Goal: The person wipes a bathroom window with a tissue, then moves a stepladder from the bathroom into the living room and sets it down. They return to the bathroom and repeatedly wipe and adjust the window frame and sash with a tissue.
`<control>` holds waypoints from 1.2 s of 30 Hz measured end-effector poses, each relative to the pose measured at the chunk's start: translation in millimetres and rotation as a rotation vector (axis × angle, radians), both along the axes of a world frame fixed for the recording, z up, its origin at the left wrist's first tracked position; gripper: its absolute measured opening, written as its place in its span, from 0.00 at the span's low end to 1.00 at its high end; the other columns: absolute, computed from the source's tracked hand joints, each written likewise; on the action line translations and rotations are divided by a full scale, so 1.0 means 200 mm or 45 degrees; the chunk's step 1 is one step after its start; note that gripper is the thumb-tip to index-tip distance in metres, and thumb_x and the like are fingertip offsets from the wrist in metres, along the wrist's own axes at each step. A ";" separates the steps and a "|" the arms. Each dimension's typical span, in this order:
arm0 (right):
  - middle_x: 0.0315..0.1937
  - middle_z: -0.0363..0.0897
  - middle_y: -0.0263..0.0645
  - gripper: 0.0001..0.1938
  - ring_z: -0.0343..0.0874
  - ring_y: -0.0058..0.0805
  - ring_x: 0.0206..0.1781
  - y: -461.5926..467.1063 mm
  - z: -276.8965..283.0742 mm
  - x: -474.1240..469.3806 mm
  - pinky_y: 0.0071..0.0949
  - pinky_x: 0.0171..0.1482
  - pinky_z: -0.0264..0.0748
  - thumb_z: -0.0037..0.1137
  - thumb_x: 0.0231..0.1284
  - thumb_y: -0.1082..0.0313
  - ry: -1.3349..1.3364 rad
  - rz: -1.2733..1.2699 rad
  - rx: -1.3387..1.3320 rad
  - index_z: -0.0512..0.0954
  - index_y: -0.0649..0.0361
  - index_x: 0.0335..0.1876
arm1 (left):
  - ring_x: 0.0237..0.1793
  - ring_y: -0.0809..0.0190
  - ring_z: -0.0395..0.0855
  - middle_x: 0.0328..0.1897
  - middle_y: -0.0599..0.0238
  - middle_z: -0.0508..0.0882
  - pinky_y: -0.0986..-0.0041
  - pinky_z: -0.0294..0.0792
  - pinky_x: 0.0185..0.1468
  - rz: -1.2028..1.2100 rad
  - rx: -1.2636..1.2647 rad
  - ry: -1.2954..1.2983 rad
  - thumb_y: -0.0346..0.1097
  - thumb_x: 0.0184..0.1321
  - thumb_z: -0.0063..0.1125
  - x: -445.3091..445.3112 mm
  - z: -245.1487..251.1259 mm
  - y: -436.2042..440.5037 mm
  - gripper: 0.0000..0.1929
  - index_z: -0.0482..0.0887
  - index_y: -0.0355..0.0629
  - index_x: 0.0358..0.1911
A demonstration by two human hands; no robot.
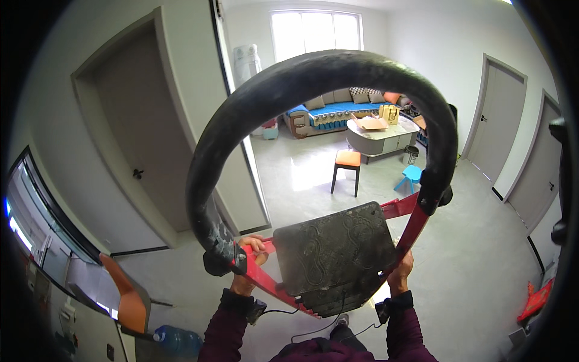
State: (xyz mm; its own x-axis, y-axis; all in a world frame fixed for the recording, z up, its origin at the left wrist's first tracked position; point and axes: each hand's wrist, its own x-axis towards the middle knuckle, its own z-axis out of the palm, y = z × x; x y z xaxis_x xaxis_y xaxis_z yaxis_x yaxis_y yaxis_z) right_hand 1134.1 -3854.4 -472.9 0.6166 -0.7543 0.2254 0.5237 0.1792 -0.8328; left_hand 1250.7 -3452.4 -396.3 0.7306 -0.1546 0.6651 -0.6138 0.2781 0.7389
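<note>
I hold a red metal-framed device up before me. Its thick black padded hoop (334,68) arches across the view, worn pale at the lower left. Inside the frame sits a black plate (334,249) with a raised pattern like footprints. My left hand (252,258) is closed around the red frame (278,287) below the hoop's left end. My right hand (402,269) grips the frame's right side, its fingers partly hidden behind the bar. Small black devices with cables are strapped at both wrists.
Beyond the hoop stand an orange-topped stool (347,159), a small blue stool (410,174), a coffee table (384,138) with boxes, and a sofa (334,108). At left are an orange chair (129,303), a water bottle (178,340) and a door (140,126). A red bag (536,301) lies right.
</note>
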 end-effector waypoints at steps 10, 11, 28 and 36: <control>0.41 0.81 0.35 0.20 0.79 0.25 0.42 -0.49 -0.13 0.39 0.27 0.46 0.76 0.39 0.77 0.52 0.064 0.080 0.064 0.77 0.61 0.53 | 0.58 0.58 0.75 0.41 0.68 0.77 0.59 0.62 0.74 -0.018 0.016 0.083 0.11 0.54 0.56 0.41 -0.07 -0.47 0.18 0.72 0.47 0.38; 0.41 0.81 0.35 0.21 0.79 0.25 0.43 -0.51 -0.13 0.41 0.28 0.47 0.76 0.39 0.77 0.52 0.030 0.092 0.041 0.77 0.61 0.53 | 0.57 0.58 0.75 0.41 0.69 0.77 0.59 0.63 0.73 -0.023 0.021 0.112 0.11 0.54 0.57 0.44 -0.07 -0.50 0.18 0.73 0.47 0.38; 0.32 0.75 0.28 0.11 0.80 0.24 0.31 -0.63 -0.45 0.84 0.27 0.34 0.78 0.47 0.76 0.53 0.162 -0.268 0.293 0.74 0.51 0.44 | 0.50 0.57 0.85 0.49 0.60 0.85 0.69 0.76 0.54 0.004 0.466 0.043 0.20 0.61 0.64 1.16 -0.39 -0.75 0.12 0.84 0.40 0.47; 0.35 0.79 0.28 0.11 0.81 0.24 0.37 -0.75 -0.59 0.88 0.29 0.41 0.78 0.53 0.74 0.54 0.193 -0.194 0.255 0.75 0.52 0.45 | 0.52 0.57 0.83 0.51 0.60 0.84 0.67 0.76 0.57 -0.002 0.564 0.336 0.22 0.56 0.71 1.32 -0.57 -0.88 0.19 0.82 0.40 0.52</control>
State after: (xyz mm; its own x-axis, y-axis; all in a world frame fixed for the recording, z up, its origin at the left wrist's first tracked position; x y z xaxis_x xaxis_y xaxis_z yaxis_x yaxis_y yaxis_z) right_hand 1310.4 -4004.1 -590.4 0.5082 -0.8609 -0.0238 0.4292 0.2771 -0.8597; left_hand 1514.7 -3628.1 -510.6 0.8643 -0.3807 0.3287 -0.3904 -0.0956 0.9157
